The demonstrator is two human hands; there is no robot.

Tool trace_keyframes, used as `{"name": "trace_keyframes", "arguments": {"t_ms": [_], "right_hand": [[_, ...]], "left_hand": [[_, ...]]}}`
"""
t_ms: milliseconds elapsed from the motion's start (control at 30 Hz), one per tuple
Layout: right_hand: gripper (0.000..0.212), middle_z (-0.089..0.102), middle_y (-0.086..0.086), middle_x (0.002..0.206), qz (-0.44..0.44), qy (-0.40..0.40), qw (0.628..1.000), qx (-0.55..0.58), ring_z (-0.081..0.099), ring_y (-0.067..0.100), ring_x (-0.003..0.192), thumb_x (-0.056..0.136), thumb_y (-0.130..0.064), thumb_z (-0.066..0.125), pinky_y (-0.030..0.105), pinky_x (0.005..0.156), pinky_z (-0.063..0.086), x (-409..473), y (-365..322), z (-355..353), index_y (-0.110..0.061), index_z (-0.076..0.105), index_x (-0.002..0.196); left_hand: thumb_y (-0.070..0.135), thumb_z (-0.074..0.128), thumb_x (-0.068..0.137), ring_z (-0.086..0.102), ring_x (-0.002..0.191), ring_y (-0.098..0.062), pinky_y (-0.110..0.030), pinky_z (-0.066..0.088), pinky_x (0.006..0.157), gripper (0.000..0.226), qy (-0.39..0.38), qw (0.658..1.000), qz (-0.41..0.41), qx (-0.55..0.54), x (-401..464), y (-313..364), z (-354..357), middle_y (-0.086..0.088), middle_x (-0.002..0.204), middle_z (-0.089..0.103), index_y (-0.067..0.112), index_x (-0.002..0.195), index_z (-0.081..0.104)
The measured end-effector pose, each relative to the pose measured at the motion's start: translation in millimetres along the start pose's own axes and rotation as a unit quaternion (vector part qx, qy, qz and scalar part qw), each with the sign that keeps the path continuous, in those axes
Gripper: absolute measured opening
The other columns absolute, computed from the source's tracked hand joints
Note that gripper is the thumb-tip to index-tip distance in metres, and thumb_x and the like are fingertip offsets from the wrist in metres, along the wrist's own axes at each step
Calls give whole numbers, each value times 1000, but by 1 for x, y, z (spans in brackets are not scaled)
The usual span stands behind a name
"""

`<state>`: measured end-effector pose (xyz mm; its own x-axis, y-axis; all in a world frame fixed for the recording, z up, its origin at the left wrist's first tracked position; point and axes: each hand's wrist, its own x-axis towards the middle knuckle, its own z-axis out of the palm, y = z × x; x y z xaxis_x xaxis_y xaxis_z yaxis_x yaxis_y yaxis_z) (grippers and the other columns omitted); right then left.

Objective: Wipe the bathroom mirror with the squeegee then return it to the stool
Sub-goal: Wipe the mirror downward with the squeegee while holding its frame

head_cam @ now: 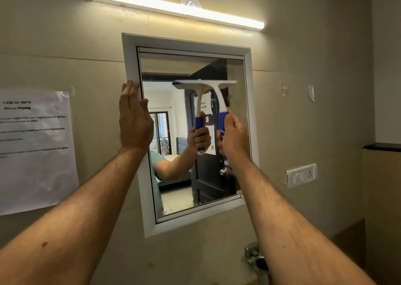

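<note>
mid-wipe, by the look of it. right hand (233,136) curled tight round the blue handle of the squeegee (213,93), blade pressed flat on the mirror (235,72) high on the right half. left hand (134,119) flat, fingers straight, bracing the frame's left edge. streaks and droplets near the bottom edge, so more strokes likely left. stool out of sight; return not yet done.

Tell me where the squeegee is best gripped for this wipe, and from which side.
Grip the squeegee on its blue handle, coming from below. The right hand does so now: the handle hangs down from the white blade, which lies crosswise against the mirror, so a low grip leaves the blade edge free. The left hand rests flat on the frame.
</note>
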<state>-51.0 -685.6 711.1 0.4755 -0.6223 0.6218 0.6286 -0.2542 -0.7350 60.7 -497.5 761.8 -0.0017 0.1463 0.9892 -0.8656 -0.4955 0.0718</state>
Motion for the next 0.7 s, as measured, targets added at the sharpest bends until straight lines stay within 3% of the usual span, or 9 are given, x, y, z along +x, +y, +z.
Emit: {"name": "trace_keyframes", "arguments": {"t_ms": [200,367,600,700], "right_hand": [[38,61,5,93,24,11,1000,-14,52,11,66,104,-41,37,23,55,42,-11,22,-1,-33,49,139],[39,65,12,112,48,30,998,-7,59,18,80,103,-39,40,25,60,47,-33,53,-15,-27,51,138],[41,64,13,103,5,46,999,-24,57,12,68,104,-41,36,22,54,46,1,24,-10,-27,48,142],[41,64,14,112,23,44,998,-24,58,16,78,103,-43,37,25,61,50,-4,36,-14,-31,48,141]], "left_hand": [[18,31,104,25,143,-25,-8,9,114,42,-1,1000,-3,-10,-2,-3,-3,-15,148,36,4,142,37],[18,32,104,24,144,-25,-9,7,114,42,-1,1000,-4,4,-3,-4,-4,-14,150,34,4,143,37],[15,34,103,23,144,-25,-9,6,114,41,-1,1000,0,23,-5,-2,0,-14,150,34,4,143,36],[17,34,104,22,144,-25,-8,5,114,41,2,1000,-2,21,-2,1,1,-14,150,33,5,143,36]]}}
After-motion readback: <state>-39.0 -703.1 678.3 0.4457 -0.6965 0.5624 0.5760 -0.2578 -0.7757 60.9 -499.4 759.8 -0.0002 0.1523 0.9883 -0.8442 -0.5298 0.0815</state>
